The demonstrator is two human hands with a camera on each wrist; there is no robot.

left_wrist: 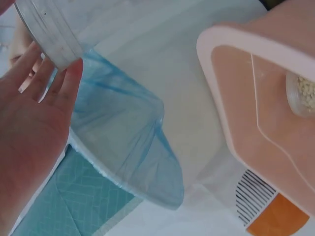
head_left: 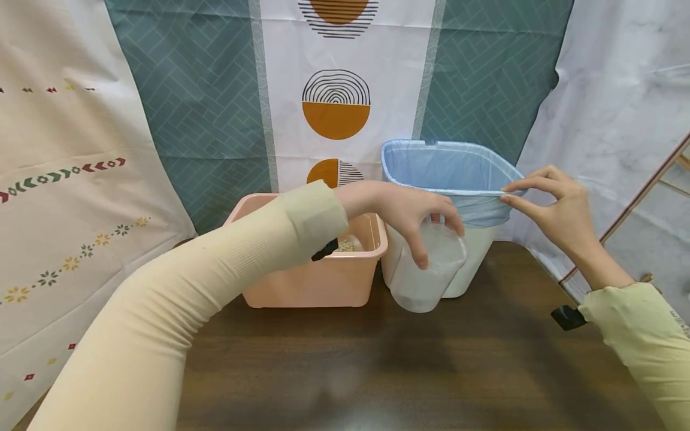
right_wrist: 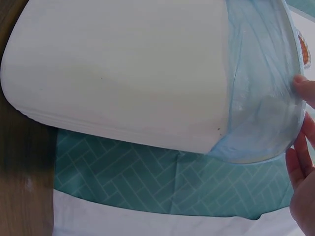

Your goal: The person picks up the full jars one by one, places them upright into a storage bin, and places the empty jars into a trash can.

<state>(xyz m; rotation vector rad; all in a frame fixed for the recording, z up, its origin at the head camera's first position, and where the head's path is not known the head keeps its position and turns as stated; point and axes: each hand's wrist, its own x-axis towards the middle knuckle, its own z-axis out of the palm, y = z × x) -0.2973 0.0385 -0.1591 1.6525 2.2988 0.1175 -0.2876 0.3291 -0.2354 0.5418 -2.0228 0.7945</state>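
My left hand [head_left: 406, 209] grips a clear plastic jar [head_left: 426, 278] from above, by its upper end. The jar hangs tilted in front of a white trash bin [head_left: 474, 257]. A light-blue bag [head_left: 447, 164] lines that bin and folds down over its rim. At the bin's right front corner my right hand [head_left: 563, 209] pinches the lined rim between thumb and fingers. The right wrist view shows the thumb and fingers at the edge of the bag [right_wrist: 261, 98]. In the left wrist view the jar's ridged rim [left_wrist: 51, 34] lies against the fingertips.
Left of the trash bin stands a peach plastic bin [head_left: 307, 281]. Inside it, a clear container [left_wrist: 295, 96] holds pale grains [left_wrist: 307, 93]. Both bins stand on a dark wooden table [head_left: 323, 371], with a patterned cloth [head_left: 345, 54] hanging behind.
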